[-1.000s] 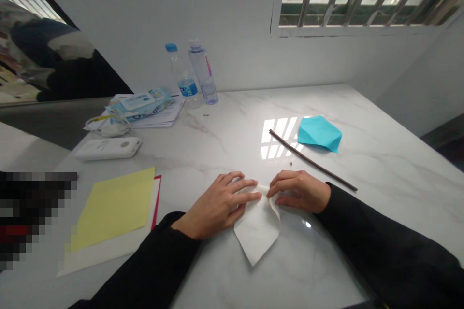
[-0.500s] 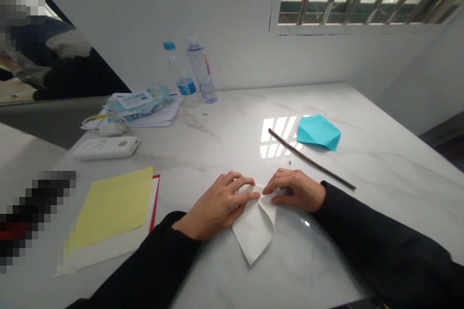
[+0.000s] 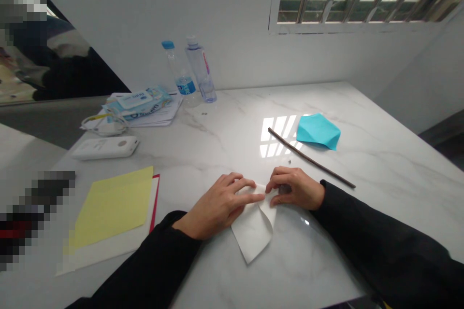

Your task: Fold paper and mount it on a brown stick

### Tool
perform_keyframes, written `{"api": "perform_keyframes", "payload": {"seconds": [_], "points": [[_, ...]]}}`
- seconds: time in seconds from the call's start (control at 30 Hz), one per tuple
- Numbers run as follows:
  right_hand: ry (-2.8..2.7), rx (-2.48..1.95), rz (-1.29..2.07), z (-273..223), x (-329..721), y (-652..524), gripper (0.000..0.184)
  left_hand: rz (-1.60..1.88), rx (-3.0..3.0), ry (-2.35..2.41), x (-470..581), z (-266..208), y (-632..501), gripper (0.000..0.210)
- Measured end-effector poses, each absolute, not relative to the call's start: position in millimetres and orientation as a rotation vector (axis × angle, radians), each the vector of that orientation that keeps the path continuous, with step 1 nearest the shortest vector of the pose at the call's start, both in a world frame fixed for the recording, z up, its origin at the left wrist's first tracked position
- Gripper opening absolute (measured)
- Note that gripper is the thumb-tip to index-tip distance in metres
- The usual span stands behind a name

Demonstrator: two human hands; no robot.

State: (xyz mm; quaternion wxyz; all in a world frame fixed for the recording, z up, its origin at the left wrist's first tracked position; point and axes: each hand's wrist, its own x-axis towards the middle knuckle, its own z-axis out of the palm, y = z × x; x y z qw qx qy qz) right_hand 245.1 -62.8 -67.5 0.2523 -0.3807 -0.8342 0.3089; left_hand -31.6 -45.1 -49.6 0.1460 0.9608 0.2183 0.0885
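Observation:
A small folded sheet of white paper (image 3: 253, 236) lies on the table between my hands, one flap turned over at its right side and a pointed corner toward me. My left hand (image 3: 226, 203) rests on its upper left part, fingers stretched out and apart, the index fingertip pressing near the fold. At the upper right edge, my right hand (image 3: 295, 187) has its thumb and fingers curled in a pinch on the flap. My fingers hide the top of the sheet.
Beyond my right hand lie a thin brown stick (image 3: 311, 158) and a folded turquoise paper (image 3: 319, 131). Yellow sheets (image 3: 114, 205) lie at left, near a white power bank (image 3: 107, 147). A wipes pack (image 3: 137, 102) and two bottles (image 3: 186, 86) (image 3: 203, 75) stand farther back.
My left index fingertip has slid slightly right along the paper. The right thumb and index finger have parted a little, and the paper's near corner has shifted slightly left.

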Motion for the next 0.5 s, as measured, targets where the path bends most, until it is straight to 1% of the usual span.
{"api": "perform_keyframes", "payload": {"seconds": [0.1, 0.17, 0.37, 0.5], "points": [[-2.262, -1.07, 0.822, -68.3, 243.8, -63.2, 0.031, 0.235, 2.785, 0.613, -32.3, -49.4, -44.9, 0.042], [-2.254, -1.076, 0.826, -68.5, 244.2, -62.7, 0.033, 0.231, 2.787, 0.61, -32.7, -49.4, -44.6, 0.042], [-2.265, -1.021, 0.909, -67.2, 257.8, -54.6, 0.02, 0.268, 2.76, 0.6, -33.4, -51.1, -43.4, 0.04], [-2.292, -0.98, 0.922, -68.0, 263.7, -51.2, 0.015, 0.277, 2.74, 0.601, -33.2, -50.4, -43.6, 0.04]]}}
